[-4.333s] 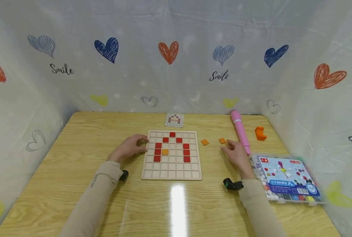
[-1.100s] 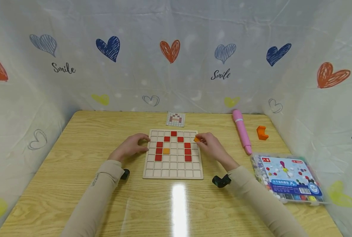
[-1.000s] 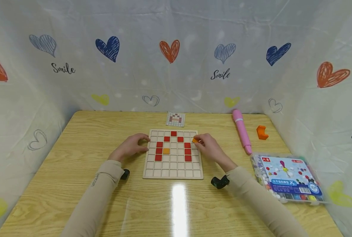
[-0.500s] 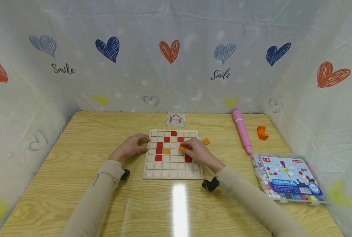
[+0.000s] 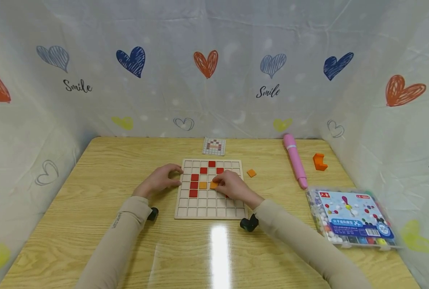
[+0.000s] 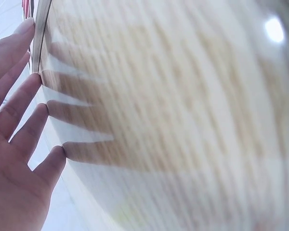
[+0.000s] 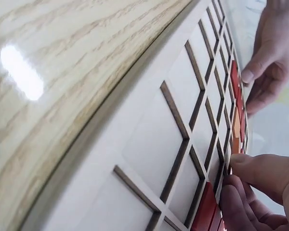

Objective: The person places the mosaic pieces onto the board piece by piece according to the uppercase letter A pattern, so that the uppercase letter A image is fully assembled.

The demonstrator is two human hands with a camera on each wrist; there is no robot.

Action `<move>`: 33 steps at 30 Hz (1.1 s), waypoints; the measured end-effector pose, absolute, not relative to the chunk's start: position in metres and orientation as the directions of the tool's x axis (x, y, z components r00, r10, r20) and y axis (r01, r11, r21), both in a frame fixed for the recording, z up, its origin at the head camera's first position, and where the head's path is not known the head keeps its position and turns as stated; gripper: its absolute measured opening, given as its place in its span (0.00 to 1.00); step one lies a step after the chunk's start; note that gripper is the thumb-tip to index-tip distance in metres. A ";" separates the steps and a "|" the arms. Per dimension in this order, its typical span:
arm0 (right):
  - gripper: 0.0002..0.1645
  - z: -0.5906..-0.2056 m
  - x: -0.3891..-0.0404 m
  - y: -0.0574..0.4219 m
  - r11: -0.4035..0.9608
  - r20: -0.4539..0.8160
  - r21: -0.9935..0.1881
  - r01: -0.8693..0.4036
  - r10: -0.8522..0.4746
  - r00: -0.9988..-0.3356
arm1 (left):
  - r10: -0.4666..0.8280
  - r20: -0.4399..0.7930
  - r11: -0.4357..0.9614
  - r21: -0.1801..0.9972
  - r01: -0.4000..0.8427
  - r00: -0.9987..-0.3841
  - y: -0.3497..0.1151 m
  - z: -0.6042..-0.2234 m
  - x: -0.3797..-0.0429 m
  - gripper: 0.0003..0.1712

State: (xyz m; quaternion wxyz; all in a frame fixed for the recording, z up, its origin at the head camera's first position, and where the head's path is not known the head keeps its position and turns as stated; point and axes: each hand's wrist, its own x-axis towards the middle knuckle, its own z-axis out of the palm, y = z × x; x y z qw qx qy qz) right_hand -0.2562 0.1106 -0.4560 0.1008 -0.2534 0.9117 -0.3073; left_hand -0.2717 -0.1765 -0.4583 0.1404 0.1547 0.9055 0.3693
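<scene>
A wooden grid board (image 5: 206, 204) lies on the table, with several red tiles (image 5: 194, 185) in an arch. One orange tile (image 5: 202, 185) sits in a cell inside the arch's left leg. My right hand (image 5: 232, 185) pinches a second orange tile (image 5: 213, 185) over the middle cells and hides most of the arch's right leg. In the right wrist view, the right thumb and fingers (image 7: 241, 161) meet low over the grid. The left hand (image 5: 159, 179) is at the board's left edge, its fingers relaxed; the left wrist view shows fingertips (image 6: 31, 79) touching that edge.
A third orange tile (image 5: 251, 173) lies right of the board. Behind the board is a pattern card (image 5: 214, 146). Farther right are a pink wand-like stick (image 5: 294, 159), an orange notched block (image 5: 319, 161) and a clear box of coloured beads (image 5: 355, 216).
My right hand has picked up one of the two loose orange tiles and carried it left, from the table to the middle of the board. The left hand has stayed at the board's edge.
</scene>
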 end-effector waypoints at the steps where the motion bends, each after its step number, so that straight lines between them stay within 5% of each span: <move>1: 0.16 -0.457 -0.257 0.110 0.688 -0.027 -0.604 -0.403 -0.523 -0.852 | 0.383 -0.141 0.681 0.711 0.176 -0.913 -0.177 -0.458 -0.272 0.22; 14: 0.14 -0.459 -0.260 0.103 0.654 0.058 -0.541 -0.528 -0.598 -0.800 | 0.385 -0.145 0.679 0.713 0.174 -0.912 -0.176 -0.458 -0.271 0.23; 33: 0.13 -0.460 -0.262 0.099 0.694 0.033 -0.535 -0.482 -0.553 -0.833 | 0.384 -0.143 0.679 0.713 0.175 -0.912 -0.176 -0.458 -0.271 0.22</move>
